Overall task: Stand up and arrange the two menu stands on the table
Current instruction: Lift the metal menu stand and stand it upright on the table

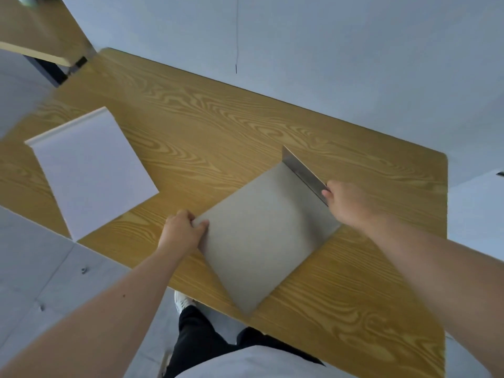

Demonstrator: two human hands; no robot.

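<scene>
A grey metal menu stand lies with its large panel flat on the wooden table, its short foot sticking up at the far right end. My left hand grips the panel's left corner. My right hand pinches the near end of the upright foot. A white menu stand lies flat at the table's left, its near corner hanging over the table edge, with no hand on it.
The table's near edge runs diagonally from lower right to left; my legs and a white shoe stand by it. Grey floor surrounds the table. Another wooden table is at the top left.
</scene>
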